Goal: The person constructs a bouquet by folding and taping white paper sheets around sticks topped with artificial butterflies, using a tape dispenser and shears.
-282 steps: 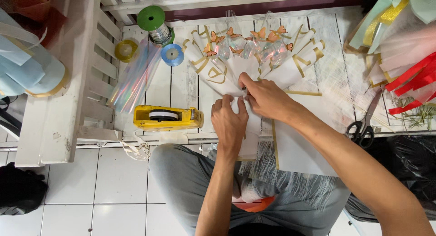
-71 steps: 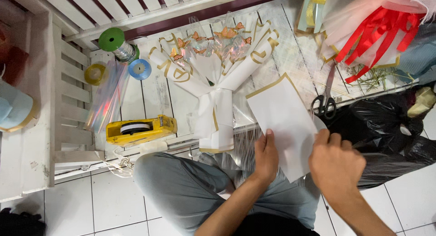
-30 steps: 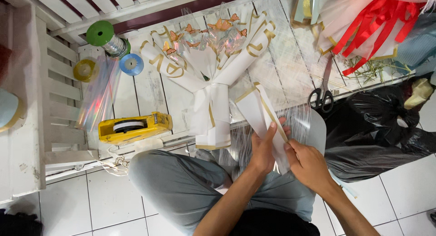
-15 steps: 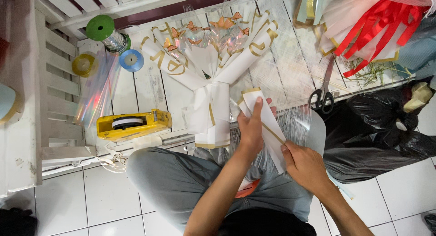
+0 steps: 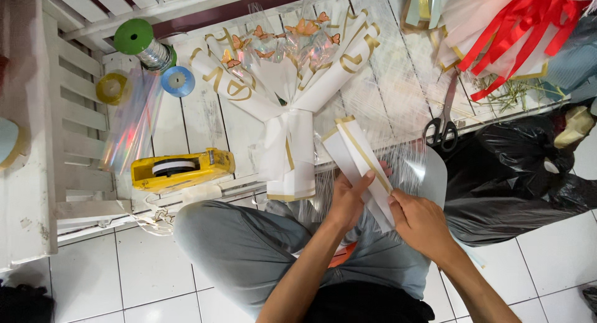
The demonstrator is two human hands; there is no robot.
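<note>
White paper (image 5: 360, 164) edged in gold is seen, and a white bouquet (image 5: 286, 80) with gold ribbon (orange butterflies inside). A yellow dispenser (image 5: 180, 169), a green spool (image 5: 134, 37), a blue roll (image 5: 178, 80), red ribbons (image 5: 510, 31) and black bags (image 5: 516, 174) are shown on white slats (image 5: 205, 118).

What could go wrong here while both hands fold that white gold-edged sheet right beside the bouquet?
The folded sheet sits close to the bouquet, so a swing of the left hand might nudge its wrapping. The right hand pinches only the lower end; the fold could spring open. The scissors lie near the table edge.
</note>
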